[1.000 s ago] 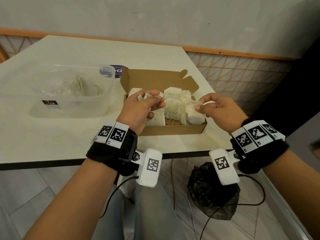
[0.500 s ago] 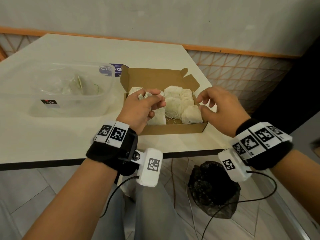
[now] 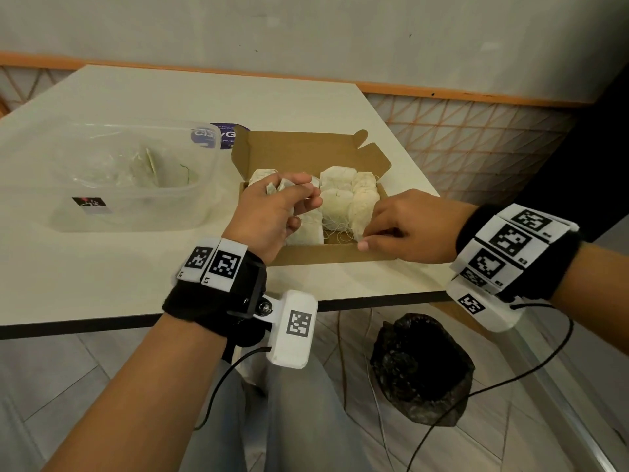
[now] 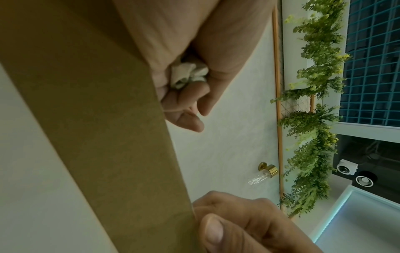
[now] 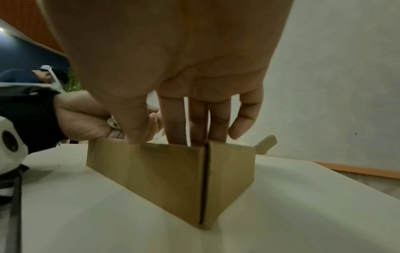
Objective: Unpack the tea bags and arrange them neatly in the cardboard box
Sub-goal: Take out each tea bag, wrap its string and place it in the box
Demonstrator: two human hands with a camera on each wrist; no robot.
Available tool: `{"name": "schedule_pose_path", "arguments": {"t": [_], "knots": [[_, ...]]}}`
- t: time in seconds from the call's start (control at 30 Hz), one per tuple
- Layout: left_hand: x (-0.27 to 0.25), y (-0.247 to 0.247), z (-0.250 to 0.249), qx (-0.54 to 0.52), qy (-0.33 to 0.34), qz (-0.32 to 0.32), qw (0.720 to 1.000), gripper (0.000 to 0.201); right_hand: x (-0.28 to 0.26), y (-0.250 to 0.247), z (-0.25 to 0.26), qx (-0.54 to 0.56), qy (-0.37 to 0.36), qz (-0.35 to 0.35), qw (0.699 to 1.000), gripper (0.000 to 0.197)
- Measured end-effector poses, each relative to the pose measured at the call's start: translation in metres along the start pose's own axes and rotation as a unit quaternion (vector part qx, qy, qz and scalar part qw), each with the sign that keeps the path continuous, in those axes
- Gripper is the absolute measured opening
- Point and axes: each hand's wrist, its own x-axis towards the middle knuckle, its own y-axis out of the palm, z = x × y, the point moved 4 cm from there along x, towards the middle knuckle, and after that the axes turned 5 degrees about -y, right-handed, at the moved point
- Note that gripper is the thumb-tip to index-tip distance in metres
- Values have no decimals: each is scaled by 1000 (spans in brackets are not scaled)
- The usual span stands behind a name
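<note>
The open cardboard box [image 3: 320, 254] sits on the table near its front edge, with several pale tea bags [image 3: 337, 199] and loose strings inside. My left hand [image 3: 304, 201] hovers over the box's left side and grips a crumpled white wrapper [image 4: 188, 75] in its curled fingers. At the near right corner is my right hand [image 3: 369, 237]. Its straight fingers [image 5: 175, 123] dip into the box against the rightmost tea bag [image 3: 364, 206], and its thumb lies on the front wall's rim. The box wall [image 5: 162, 171] hides the fingertips in the right wrist view.
A clear plastic container [image 3: 190, 206] holding torn wrappers stands left of the box. A purple round sticker [image 3: 226, 135] lies behind it. The table's front edge [image 3: 102, 330] is close to my wrists, and a black bag [image 3: 418, 366] sits on the floor below.
My right hand set its tea bag into the box's near right corner, then dropped lower onto it at the front wall. The left hand stayed put with the wrapper.
</note>
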Motion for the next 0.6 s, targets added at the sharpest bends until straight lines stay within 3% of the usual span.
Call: {"name": "schedule_pose_path", "arguments": {"t": [0.13,0.2,0.27,0.3,0.37,0.43,0.47,0.53,0.6], "knots": [[3,0,0,-33,-22,5,999,6,-4,-1,4,26,16,-34,999,58],[6,-1,0,-88,-55,15,994,10,-5,2,12,12,14,-32,999,55],[7,-2,0,-158,-95,39,982,21,-2,-6,15,55,24,-117,991,41],[6,-2,-1,-194,-112,55,973,26,1,-11,16,108,34,-184,976,32],[3,-1,-2,-253,-135,78,955,33,10,-15,18,270,77,-278,919,19],[0,-1,-4,-279,-142,88,946,35,23,-9,28,436,106,-297,843,17],[0,-1,-4,-280,-142,87,945,35,30,-4,36,478,108,-296,820,18],[2,-3,-2,-263,-143,75,951,34,45,5,52,489,100,-283,819,26],[4,-4,1,-241,-155,67,956,35,56,12,61,460,88,-264,843,37]]}}
